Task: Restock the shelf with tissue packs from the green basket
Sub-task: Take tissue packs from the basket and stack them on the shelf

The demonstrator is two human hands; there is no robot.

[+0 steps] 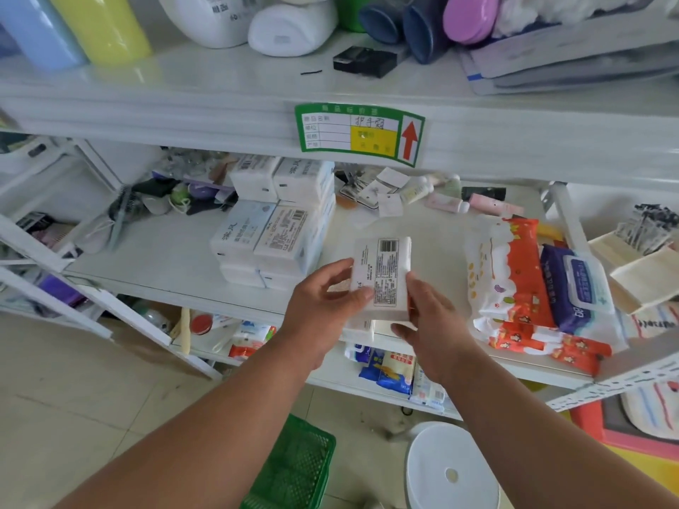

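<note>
Two hands hold one tissue pack [382, 277] over the shelf [176, 259] edge: left hand [323, 299] pinches its left side, right hand [426, 317] grips its right; basket [294, 468] sits on the floor below.

shop | white shelf [220, 115] with price label [360, 134] | packaged goods stacked

Bright, even daylight w/ soft shadows; glare on the upper shelf board [220, 86]. Wide-angle bending at edges; top items and corners slightly blurred.
</note>
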